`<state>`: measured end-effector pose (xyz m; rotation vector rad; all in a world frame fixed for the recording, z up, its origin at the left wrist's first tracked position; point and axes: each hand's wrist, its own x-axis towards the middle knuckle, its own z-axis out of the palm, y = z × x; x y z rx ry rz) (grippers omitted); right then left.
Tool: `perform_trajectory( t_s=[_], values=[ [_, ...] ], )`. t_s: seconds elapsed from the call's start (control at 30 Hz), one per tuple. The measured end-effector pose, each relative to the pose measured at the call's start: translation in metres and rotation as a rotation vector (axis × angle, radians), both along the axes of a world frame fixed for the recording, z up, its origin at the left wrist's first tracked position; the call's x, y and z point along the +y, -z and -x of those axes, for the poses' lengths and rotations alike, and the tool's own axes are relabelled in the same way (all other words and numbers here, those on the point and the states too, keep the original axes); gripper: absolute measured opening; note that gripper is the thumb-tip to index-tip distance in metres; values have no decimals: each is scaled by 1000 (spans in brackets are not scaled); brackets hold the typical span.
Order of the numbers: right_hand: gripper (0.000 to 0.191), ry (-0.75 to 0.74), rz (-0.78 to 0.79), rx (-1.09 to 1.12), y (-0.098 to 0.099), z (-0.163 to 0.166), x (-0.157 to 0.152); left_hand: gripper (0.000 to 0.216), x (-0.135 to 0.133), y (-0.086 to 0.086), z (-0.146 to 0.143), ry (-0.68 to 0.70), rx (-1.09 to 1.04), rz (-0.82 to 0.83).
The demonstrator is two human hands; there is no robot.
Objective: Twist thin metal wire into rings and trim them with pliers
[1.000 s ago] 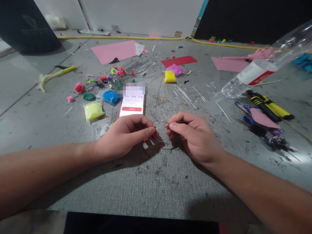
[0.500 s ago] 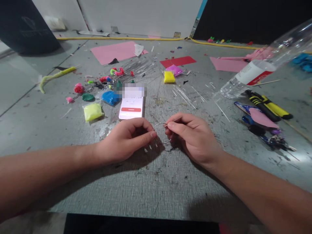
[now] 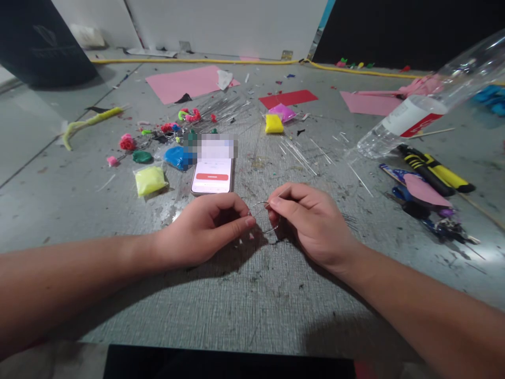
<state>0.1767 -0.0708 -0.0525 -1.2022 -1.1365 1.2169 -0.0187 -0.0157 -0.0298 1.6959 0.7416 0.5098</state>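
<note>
Between my two hands is a thin silvery wire (image 3: 270, 230), bent into a rough loop just above the table. My left hand (image 3: 211, 227) pinches the loop's left side between thumb and forefinger. On the opposite side, my right hand (image 3: 311, 221) grips the wire with thumb and fingertips, and one straight end pokes up past the thumb. Behind my left hand lies a phone (image 3: 213, 171) with its screen lit. Straight loose wires (image 3: 300, 157) are scattered beyond my right hand. The parts of the loop inside my fingers are hidden.
Clay packets in yellow (image 3: 274, 124), pale yellow (image 3: 150, 181) and blue (image 3: 177, 157) lie about. At right are a tilted plastic bottle (image 3: 410, 123) and black-yellow pliers (image 3: 434, 171). Pink paper (image 3: 185, 85) and a red strip (image 3: 288, 99) lie farther back, before a yellow cord (image 3: 197, 61).
Both hands keep their hold on the wire loop. My left fingertips have shifted very slightly right and down; the loop has tilted a little. Everything else stays put.
</note>
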Motion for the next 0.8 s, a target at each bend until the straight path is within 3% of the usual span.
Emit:
perform_trajectory(
  t_s=[0.23, 0.5, 0.8],
  values=[
    [17, -2, -47, -23, -3, -1, 0, 4, -1, 1, 0, -76, 15, -20],
    [17, -15, -37, -5, -4, 0, 0, 11, 0, 5, 2, -97, -2, -43],
    [18, -93, 212, 269, -8, 1, 5, 10, 0, 5, 4, -101, -7, -100]
  ],
)
